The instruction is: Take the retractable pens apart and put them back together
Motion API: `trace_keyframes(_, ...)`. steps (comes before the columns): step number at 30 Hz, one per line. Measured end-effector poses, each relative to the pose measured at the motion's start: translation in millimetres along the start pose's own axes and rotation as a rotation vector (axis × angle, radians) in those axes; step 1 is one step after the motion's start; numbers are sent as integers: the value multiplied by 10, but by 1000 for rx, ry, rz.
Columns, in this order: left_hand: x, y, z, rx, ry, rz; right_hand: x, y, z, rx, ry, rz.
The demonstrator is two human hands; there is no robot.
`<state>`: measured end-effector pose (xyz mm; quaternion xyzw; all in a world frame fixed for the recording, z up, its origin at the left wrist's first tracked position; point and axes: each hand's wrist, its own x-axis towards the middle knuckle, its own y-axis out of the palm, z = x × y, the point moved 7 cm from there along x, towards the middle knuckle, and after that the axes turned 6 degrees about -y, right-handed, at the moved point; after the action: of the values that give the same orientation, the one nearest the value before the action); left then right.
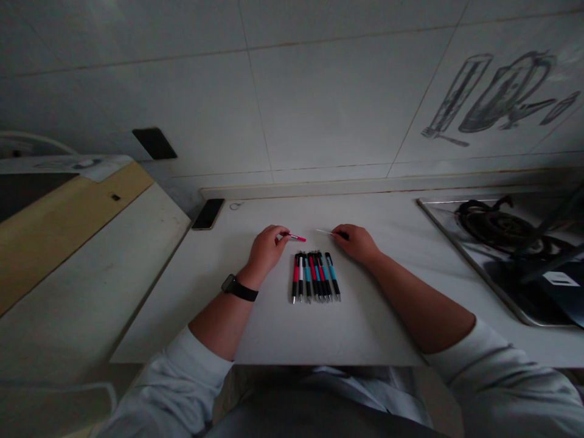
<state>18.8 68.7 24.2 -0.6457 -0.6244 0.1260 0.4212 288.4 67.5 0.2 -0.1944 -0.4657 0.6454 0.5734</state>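
Head view, the only one. Left hand (266, 248) is over the bench (278, 340), left of centre; its grip is pinching a pink pen part (297, 238) between thumb and fingertips. Pink end points right, toward the other hand. Right hand (357, 242) sits opposite, right of centre; its grip is pinched on a small dark piece, mostly hidden by the fingers, with a thin pale rod (324, 231) sticking out to the left. Exact kind of dark piece: can't tell. Rod and pink part are near each other but apart, a gap between their ends.

Row of pens (307, 277) lies on the bench just below the gap between the hands, nearer the body. Pens side by side, roughly parallel, tips toward the person, some close enough that touching or not is hard to tell. Colours: red, white, light blue, all with black lower sections. Rightmost one, blue, leans a bit.

Black watch (239, 288) on left wrist. Pale sleeves (182, 377) pushed up on both forearms. Dark phone (208, 214) lies flat at the bench's back left corner, small ring-like item (235, 206) just beside it. Gas stove (469, 258) on the right, well apart from the pens; dark object with a white label (560, 278) over its near right part. Tiled wall (319, 103) behind, kitchenware drawing upper right.
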Motion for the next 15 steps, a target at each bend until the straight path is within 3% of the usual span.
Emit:
trace_keyframes(7,40,-271,23,-23,-18,-87,0,-1,6,-3,4,9)
trace_keyframes(15,177,-813,601,-293,-331,-257,3,8,-4,-25,15,29)
